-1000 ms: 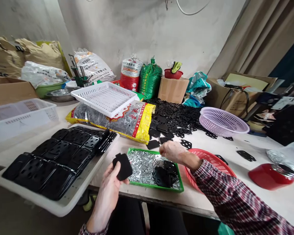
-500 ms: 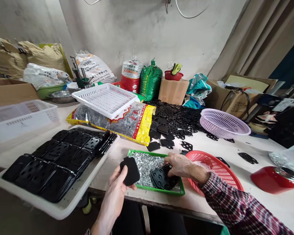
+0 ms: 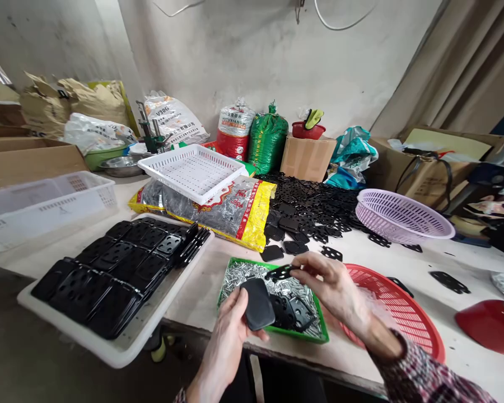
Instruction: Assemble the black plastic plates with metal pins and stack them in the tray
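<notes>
My left hand [image 3: 231,330] is closed around a flat black plate [image 3: 257,304] with rounded corners, its smooth face toward me. Between the thumb and fingers of my right hand [image 3: 330,280] is a black perforated plate [image 3: 280,272], tilted nearly edge-on just above and behind the smooth one. Both hands are over the green tray [image 3: 325,336], which is filled with small silver metal pins [image 3: 239,272]. More black perforated plates [image 3: 296,313] lie on the pins in the tray's near right part.
A white tray [image 3: 29,296] of stacked black plates stands at left. Right of the green tray sits a red basket [image 3: 428,313]. Behind are a pile of black plates [image 3: 315,198], a purple basket [image 3: 403,218], and a white basket [image 3: 193,170] on a yellow-edged bag [image 3: 258,221].
My right hand has lifted a perforated plate out of the green tray, up toward the smooth plate. My left hand still holds that plate, now over the tray. The view has shifted left.
</notes>
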`<action>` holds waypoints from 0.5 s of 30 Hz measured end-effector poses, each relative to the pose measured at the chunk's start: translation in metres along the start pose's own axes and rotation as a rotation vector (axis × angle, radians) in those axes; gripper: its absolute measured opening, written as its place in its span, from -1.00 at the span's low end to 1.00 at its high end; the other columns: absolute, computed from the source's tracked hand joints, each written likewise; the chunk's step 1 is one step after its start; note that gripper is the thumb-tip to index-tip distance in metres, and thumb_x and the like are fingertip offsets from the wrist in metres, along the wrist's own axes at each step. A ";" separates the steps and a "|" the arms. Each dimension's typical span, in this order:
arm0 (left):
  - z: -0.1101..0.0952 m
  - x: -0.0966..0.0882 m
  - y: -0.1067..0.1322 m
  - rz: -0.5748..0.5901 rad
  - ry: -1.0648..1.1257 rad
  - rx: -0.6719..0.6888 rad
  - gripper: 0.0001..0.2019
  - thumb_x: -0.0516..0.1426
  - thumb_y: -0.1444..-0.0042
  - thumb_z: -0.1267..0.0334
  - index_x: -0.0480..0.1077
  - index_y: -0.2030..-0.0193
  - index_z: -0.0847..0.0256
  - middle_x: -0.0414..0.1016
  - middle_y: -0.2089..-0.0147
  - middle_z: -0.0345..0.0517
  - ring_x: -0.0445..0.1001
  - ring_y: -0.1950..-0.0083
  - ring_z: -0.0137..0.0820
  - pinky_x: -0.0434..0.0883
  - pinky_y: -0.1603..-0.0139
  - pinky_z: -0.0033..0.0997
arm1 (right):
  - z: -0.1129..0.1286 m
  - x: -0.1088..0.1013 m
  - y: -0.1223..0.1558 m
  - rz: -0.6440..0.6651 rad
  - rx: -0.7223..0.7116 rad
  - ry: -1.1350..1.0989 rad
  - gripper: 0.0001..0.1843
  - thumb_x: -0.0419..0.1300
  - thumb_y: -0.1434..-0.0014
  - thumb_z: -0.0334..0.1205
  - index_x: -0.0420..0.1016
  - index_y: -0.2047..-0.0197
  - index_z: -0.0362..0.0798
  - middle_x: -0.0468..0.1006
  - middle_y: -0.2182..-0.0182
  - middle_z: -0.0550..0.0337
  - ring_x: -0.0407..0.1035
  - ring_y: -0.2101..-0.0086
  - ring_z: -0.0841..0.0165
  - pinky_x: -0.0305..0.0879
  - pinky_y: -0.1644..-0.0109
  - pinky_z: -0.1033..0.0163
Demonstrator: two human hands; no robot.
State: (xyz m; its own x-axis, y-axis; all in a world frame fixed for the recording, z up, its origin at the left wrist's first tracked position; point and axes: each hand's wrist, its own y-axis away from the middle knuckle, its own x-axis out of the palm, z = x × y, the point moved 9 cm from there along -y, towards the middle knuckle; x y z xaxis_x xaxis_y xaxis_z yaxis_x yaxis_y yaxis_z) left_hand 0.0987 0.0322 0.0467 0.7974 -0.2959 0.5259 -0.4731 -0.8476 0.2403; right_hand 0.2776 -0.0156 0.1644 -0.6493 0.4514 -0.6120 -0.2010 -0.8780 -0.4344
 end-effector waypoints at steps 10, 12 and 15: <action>-0.001 0.016 0.011 0.033 0.066 -0.059 -0.63 0.22 -0.14 -0.13 0.48 0.18 0.16 0.58 0.11 0.01 0.57 0.07 -0.18 0.57 0.27 -0.34 | 0.067 0.047 0.076 -0.159 -0.574 0.367 -0.75 0.05 -0.33 -0.47 0.51 0.05 -0.12 0.65 0.19 0.00 0.51 0.31 0.31 0.43 0.25 0.20; 0.000 0.007 0.011 -0.035 -0.002 -0.038 -0.65 0.33 -0.04 -0.04 0.52 0.14 0.14 0.56 0.00 0.02 0.54 -0.02 -0.15 0.57 0.21 -0.36 | 0.068 0.051 0.077 -0.137 -0.547 0.314 -0.76 0.05 -0.35 -0.44 0.51 0.04 -0.09 0.65 0.19 0.02 0.51 0.30 0.31 0.45 0.24 0.20; 0.001 -0.013 0.011 -0.161 -0.148 0.027 -0.56 0.38 0.04 0.03 0.53 0.01 0.08 0.49 -0.14 0.01 0.52 -0.08 -0.12 0.58 0.23 -0.37 | 0.064 0.047 0.073 -0.152 -0.466 0.174 -0.76 0.07 -0.36 -0.41 0.50 -0.01 -0.05 0.64 0.17 0.05 0.53 0.25 0.33 0.49 0.18 0.25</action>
State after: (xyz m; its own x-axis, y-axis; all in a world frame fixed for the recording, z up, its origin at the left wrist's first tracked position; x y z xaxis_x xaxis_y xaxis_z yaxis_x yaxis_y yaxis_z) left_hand 0.0834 0.0267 0.0417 0.9091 -0.2158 0.3564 -0.3267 -0.9000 0.2886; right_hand 0.1851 -0.0689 0.1464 -0.4989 0.6231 -0.6024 0.0901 -0.6540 -0.7511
